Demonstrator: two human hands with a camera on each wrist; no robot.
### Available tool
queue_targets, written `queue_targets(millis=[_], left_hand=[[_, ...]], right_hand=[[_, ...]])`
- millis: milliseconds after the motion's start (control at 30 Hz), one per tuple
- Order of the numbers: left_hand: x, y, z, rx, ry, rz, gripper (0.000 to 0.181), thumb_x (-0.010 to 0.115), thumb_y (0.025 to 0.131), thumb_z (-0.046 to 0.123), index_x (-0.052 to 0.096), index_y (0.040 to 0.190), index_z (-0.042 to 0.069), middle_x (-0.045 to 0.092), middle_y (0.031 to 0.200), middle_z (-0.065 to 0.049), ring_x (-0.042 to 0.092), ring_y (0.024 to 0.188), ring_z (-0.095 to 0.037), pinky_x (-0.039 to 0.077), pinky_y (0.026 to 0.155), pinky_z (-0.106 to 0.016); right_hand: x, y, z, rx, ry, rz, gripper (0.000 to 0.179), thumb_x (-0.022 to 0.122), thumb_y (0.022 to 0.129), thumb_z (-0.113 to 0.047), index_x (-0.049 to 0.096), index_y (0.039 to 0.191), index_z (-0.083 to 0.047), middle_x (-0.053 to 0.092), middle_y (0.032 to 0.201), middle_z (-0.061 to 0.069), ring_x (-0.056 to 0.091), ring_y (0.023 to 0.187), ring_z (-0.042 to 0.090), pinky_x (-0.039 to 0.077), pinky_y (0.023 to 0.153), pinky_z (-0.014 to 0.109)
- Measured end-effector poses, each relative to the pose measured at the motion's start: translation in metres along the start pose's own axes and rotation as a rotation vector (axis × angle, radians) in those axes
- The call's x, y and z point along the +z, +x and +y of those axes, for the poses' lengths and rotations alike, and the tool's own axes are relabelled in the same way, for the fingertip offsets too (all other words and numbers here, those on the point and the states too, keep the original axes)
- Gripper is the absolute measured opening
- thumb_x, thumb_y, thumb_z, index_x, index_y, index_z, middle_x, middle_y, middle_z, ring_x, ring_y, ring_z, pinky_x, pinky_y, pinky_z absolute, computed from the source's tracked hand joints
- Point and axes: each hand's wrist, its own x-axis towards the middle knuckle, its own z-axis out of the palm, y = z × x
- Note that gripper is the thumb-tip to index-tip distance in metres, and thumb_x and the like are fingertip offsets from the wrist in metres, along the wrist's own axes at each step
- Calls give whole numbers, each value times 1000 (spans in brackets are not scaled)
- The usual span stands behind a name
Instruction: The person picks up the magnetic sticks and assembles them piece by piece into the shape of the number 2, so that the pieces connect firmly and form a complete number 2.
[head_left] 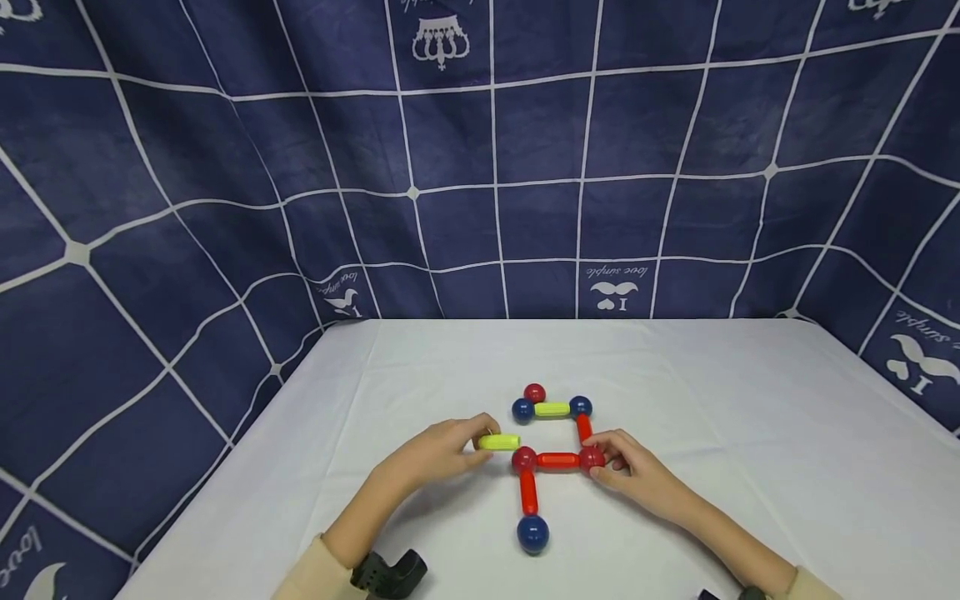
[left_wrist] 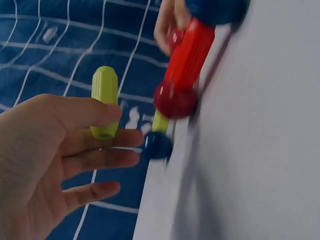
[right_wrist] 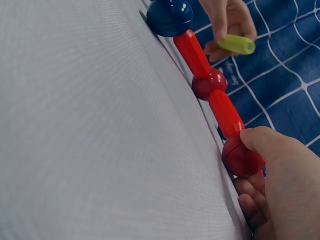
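My left hand point(head_left: 448, 450) pinches a yellow-green rod point(left_wrist: 105, 102) between thumb and forefinger, its free end pointing toward a red ball point(head_left: 524, 459). With my right hand point(head_left: 637, 471) I grip another red ball point(right_wrist: 242, 157) at the right corner of the linked figure, thumb on top. A red rod point(head_left: 558, 461) joins these two balls. From the left one a second red rod point(head_left: 528, 493) runs to a blue ball point(head_left: 533, 534) in front. Behind the gripped ball, a red rod point(head_left: 583, 428) leads to a blue ball point(head_left: 581, 407).
At the back, a yellow-green rod point(head_left: 552, 409) links two blue balls, the left one point(head_left: 522, 410) having a red ball point(head_left: 535, 393) right behind it. Everything lies on a white-covered table point(head_left: 675, 383). A navy checked curtain point(head_left: 540, 133) hangs behind.
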Motion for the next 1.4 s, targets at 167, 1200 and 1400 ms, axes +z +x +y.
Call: queue_targets(millis=[167,1200,1400], left_hand=[[14,1,29,106,48,49,24,63,84,32,55,104,20,69,96,8,59,89,-11,44,85,-28],[75,-3,70,246,69,49,14,72,71,31,64,78,22,51,67,21,36,69,7,28,65,-12],[74,-3,69,232,38,40,13,74,69,27,67,77,20,53,71,20,37,73,6,30,66,-10]], right_hand=[[0,0,-2,-1,2,0,38,63,83,-31,55,115,-12,52,101,3,46,84,4,43,72,17],[-3,0,-3,-26,16,-2,38,62,85,-28,53,117,-10,52,102,3,45,85,3,40,71,17],[-1,-1,-2,-27,15,2,38,63,84,-29,54,116,-10,52,102,3,45,84,3,40,71,17]])
